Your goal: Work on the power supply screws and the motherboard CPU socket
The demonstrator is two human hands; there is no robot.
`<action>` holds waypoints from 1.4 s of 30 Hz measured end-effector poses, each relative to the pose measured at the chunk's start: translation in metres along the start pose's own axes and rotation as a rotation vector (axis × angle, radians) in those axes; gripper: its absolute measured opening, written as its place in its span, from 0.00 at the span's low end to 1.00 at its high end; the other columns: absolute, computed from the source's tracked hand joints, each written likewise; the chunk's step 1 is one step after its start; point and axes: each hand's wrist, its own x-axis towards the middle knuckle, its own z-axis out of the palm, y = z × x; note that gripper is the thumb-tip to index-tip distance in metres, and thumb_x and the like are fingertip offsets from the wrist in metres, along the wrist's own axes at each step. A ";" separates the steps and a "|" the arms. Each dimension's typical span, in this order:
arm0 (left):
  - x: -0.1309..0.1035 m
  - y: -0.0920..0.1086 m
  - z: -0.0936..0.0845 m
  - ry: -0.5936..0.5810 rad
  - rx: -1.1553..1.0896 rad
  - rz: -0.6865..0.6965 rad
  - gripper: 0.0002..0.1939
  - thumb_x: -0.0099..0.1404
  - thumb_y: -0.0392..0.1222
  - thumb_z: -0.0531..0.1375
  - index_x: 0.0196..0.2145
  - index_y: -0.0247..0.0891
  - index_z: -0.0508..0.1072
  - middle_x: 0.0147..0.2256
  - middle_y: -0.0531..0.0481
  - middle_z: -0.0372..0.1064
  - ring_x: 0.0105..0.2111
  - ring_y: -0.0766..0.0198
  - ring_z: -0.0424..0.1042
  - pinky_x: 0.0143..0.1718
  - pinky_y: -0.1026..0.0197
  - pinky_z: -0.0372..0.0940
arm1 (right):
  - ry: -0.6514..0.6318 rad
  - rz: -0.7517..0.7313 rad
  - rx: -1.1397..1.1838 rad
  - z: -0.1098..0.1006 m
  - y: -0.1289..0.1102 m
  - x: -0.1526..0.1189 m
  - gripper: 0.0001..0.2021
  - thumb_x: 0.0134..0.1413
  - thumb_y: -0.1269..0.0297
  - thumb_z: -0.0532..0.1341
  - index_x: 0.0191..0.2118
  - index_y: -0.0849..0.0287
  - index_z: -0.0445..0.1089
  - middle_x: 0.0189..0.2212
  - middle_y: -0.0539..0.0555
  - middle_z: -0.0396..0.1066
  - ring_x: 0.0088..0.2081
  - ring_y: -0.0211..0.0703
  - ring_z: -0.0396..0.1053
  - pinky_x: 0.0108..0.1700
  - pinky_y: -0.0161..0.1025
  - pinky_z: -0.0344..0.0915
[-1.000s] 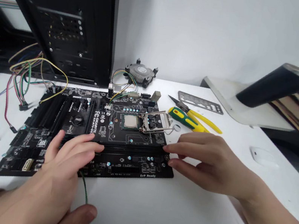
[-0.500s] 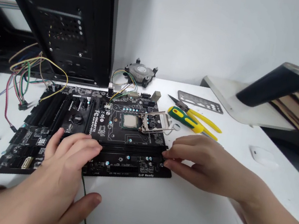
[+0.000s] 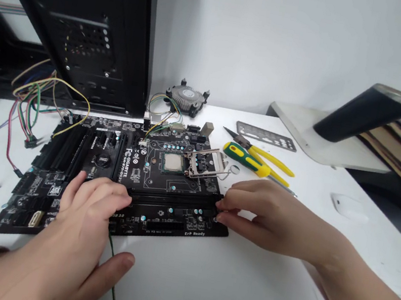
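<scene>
A black Gigabyte motherboard (image 3: pixel 149 177) lies flat on the white table. My left hand (image 3: pixel 91 219) rests over its near left part, fingertips at the left end of the long black RAM slots (image 3: pixel 172 199) and thumb held well apart. At the other end of those slots, my right hand (image 3: pixel 255 213) pinches the slot end between thumb and fingers; the exact part gripped is mostly hidden. A processor (image 3: pixel 174 162) sits in the socket, and beside it the metal socket frame (image 3: pixel 206 163) stands raised, apart from the chip.
Behind the board are a black computer case (image 3: pixel 99 41) with loose wires (image 3: pixel 54 90) and a round CPU cooler (image 3: pixel 186 99). To the right lie yellow-handled pliers (image 3: pixel 271 161), a green-yellow screwdriver (image 3: pixel 247 159), an I/O shield (image 3: pixel 266 135), a white mouse (image 3: pixel 349 207) and a monitor stand (image 3: pixel 367 116).
The view has shifted very slightly. Both hands stay at the same places on the motherboard, and nothing has been taken up or let go.
</scene>
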 end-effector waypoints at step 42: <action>-0.002 0.003 0.002 0.028 0.046 0.076 0.18 0.65 0.38 0.51 0.53 0.37 0.59 0.51 0.38 0.60 0.57 0.47 0.58 0.64 0.36 0.42 | 0.311 0.099 -0.302 -0.005 0.011 0.000 0.08 0.64 0.67 0.57 0.32 0.57 0.68 0.24 0.50 0.71 0.25 0.35 0.67 0.24 0.34 0.60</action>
